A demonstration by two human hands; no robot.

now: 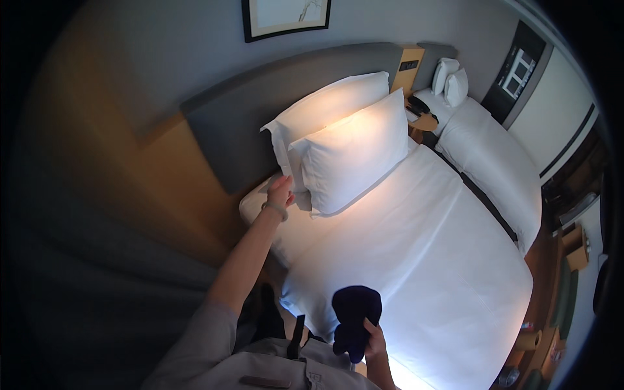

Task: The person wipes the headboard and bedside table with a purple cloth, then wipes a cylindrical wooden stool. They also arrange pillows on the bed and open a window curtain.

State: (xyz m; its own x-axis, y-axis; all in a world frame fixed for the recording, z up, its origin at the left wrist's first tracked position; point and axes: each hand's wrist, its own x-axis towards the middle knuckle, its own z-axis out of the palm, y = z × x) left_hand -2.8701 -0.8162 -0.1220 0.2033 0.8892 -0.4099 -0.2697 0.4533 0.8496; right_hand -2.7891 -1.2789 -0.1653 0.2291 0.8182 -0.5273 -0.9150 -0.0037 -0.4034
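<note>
My left hand (280, 190), with a pale bangle on its wrist, reaches to the head of the near bed. Its curled fingers are at the lower left corner of the rear white pillow (331, 105), pinching the edge of the pillowcase. A second white pillow (358, 156) leans in front of that one. Low in the view, my right hand (374, 339) grips a dark purple, soft fabric item (357, 312) above the bed's side; its exact kind is too dark to tell. Smooth white bedding (438, 273) covers the mattress.
A grey padded headboard (292, 92) runs along the wall under a framed picture (287, 19). Beyond a small round wooden bedside table (423, 122) with a black telephone (419, 105) stands a second bed (497, 146). A dark curtain (112, 292) hangs at left.
</note>
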